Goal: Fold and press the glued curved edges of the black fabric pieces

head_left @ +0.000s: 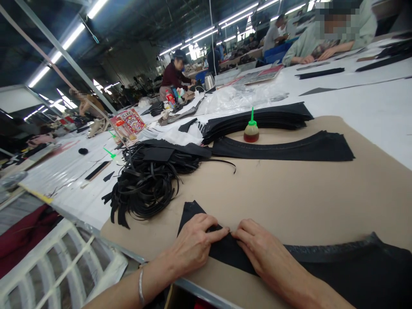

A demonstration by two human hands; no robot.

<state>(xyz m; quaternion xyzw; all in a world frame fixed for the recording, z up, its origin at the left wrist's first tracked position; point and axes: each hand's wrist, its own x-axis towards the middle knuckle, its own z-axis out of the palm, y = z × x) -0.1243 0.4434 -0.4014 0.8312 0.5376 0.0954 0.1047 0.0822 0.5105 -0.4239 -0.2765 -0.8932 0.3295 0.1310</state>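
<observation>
My left hand (195, 242) and my right hand (262, 251) lie side by side on a black curved fabric piece (337, 268) at the near edge of a brown cardboard sheet (289, 193). The fingertips of both hands meet and press or pinch the piece's upper edge near its pointed left end. A silver bracelet (140, 286) circles my left wrist. The fabric runs off to the lower right under my right forearm.
A tangle of black strips (144, 180) lies left of my hands. Farther back are stacked black curved pieces (283, 148), a small glue bottle with a green nozzle (251, 128) and clear plastic. A white rack (64, 262) stands at lower left. Other people work at the far table ends.
</observation>
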